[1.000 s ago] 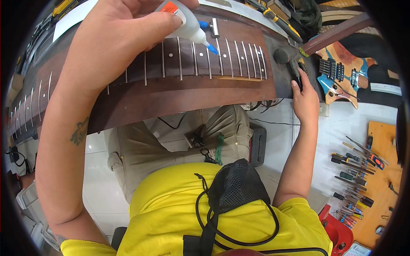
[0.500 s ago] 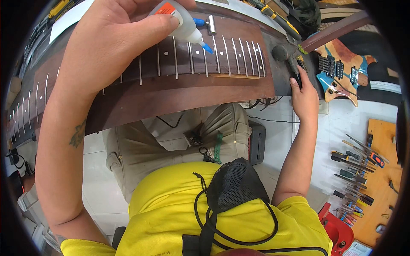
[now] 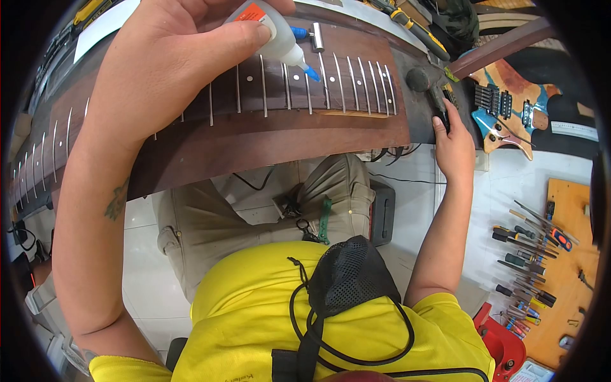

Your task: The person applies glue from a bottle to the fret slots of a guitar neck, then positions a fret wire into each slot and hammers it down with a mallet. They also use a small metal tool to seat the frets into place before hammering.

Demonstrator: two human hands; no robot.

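Note:
My left hand (image 3: 172,63) is closed around a glue bottle (image 3: 280,43) with an orange label, tilted down to the right. Its blue nozzle tip (image 3: 312,73) points at a fret on the dark guitar fretboard (image 3: 277,89), between two white dot inlays. At the right end of the bench, my right hand (image 3: 456,143) has its fingers wrapped round the handle of a dark-headed mallet (image 3: 418,79) lying there. Behind the bottle lies a small hammer (image 3: 317,37) with a silver head and blue handle.
A brown wooden board (image 3: 254,143) lies under the fretboard. To the right rests a blue and tan electric guitar body (image 3: 509,102), with a steel ruler (image 3: 574,130) beside it. A wooden rack (image 3: 563,254) holds several files and screwdrivers. Yellow-handled pliers (image 3: 420,32) lie at the back.
My left hand and the glue bottle have shifted very slightly to the right. My right hand stays on the mallet handle.

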